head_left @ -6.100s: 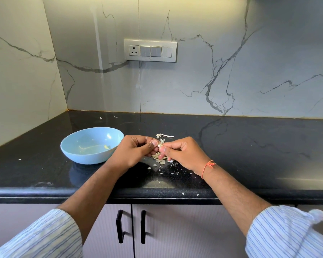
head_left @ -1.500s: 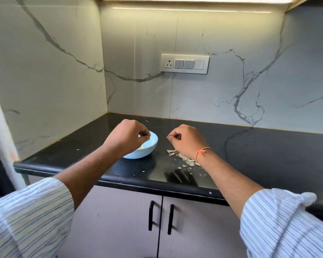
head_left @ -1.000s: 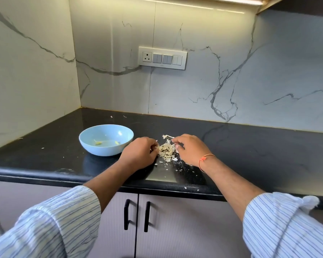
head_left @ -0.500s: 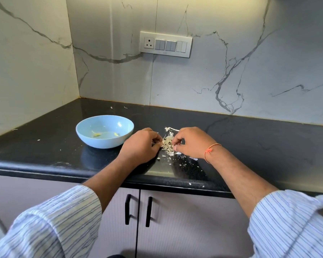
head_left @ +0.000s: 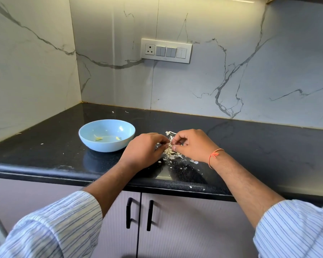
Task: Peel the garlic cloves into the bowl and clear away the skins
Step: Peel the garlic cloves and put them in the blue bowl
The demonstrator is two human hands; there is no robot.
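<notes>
A light blue bowl point(head_left: 107, 135) stands on the black counter with two small yellowish peeled garlic pieces point(head_left: 98, 138) inside. To its right lies a pile of pale garlic skins point(head_left: 171, 153). My left hand point(head_left: 144, 149) and my right hand point(head_left: 192, 146) meet over this pile with curled fingers. Their fingertips pinch a small pale garlic piece point(head_left: 168, 145) between them. Whether that piece is a clove or only skin I cannot tell. My right wrist wears an orange thread.
Loose skin flakes point(head_left: 194, 161) are scattered over the black counter point(head_left: 259, 146) near its front edge and a few by the back wall. A switch panel point(head_left: 166, 50) is on the marble wall. Cabinet doors with black handles point(head_left: 139, 215) are below.
My left hand came back from over the bowl to the skin pile, and both hands closed in on a piece there. The camera view shifted while the bowl stayed put.
</notes>
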